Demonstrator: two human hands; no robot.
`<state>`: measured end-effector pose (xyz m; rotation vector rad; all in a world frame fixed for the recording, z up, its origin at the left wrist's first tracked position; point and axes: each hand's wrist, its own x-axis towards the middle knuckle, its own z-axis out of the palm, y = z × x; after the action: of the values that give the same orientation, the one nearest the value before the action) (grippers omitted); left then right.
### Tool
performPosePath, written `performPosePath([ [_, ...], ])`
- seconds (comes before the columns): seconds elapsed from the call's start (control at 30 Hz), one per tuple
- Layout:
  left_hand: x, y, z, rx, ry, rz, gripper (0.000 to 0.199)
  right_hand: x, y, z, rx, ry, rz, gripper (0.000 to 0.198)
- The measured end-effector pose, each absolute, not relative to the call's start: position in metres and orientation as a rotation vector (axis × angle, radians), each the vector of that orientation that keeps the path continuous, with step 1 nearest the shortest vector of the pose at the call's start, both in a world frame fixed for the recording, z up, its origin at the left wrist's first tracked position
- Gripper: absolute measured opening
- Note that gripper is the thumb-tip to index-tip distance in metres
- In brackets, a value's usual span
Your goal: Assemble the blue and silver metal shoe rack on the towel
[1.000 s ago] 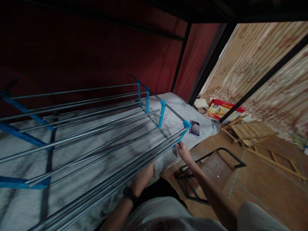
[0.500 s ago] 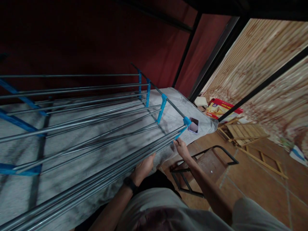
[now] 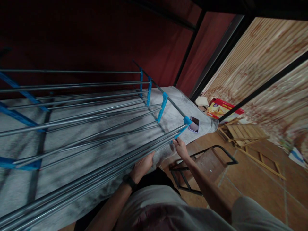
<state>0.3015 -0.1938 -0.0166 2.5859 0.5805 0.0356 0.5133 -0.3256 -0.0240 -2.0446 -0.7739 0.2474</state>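
Observation:
A rack of grey metal tubes (image 3: 96,173) joined by blue plastic brackets (image 3: 164,102) lies on a grey cloth (image 3: 79,138). My left hand (image 3: 143,166), with a dark band at its wrist, is closed around the near bundle of tubes from below; its fingertips are hidden. At the bundle's right end, my right hand (image 3: 181,148) pinches the lower tip of the near blue bracket (image 3: 183,127), where the lowest tube meets it. A dark crossbar (image 3: 176,108) runs through the bracket tops.
A phone (image 3: 194,124) rests on the cloth just right of the rack. Beside me on the tiled floor stands a metal-framed stool (image 3: 209,160). Farther right are a folded wooden chair (image 3: 247,132) and a red box (image 3: 222,108). Black posts (image 3: 192,41) rise behind.
My view has shifted slightly, and the rack's left part appears a little higher. Both hands keep nearly the same places on the near tubes and bracket.

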Motion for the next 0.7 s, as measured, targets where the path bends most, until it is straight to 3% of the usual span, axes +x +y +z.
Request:
performPosePath([
  [0.43,0.300,-0.194,-0.015,2.539,0.593,0.018,0.048,0.511,-0.326,-0.022,-2.039,-0.774,0.258,0.027],
  [0.7,0.315,-0.199,-0.016,2.531,0.634,0.000,0.036,0.513,-0.328,-0.025,-2.027,-0.810,0.278,0.030],
])
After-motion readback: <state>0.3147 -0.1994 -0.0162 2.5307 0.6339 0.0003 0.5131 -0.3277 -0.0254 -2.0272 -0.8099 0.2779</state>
